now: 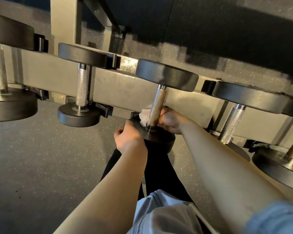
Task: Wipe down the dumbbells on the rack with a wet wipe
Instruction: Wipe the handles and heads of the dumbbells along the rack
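Note:
A black dumbbell (167,76) with a knurled steel handle lies across the grey rack rail (125,92) in the middle of the view. My left hand (128,139) grips the rim of its near head (159,139). My right hand (171,120) is closed around the lower end of the handle and holds a crumpled white wet wipe (145,115), which sticks out on the handle's left side. The wipe touches the handle just above the near head.
More dumbbells rest on the rail: a smaller one (81,85) and a big one (0,73) to the left, another (233,119) and a large head (281,168) to the right. Speckled rubber floor (41,157) lies below. My dark trouser legs (159,174) stand under the rack.

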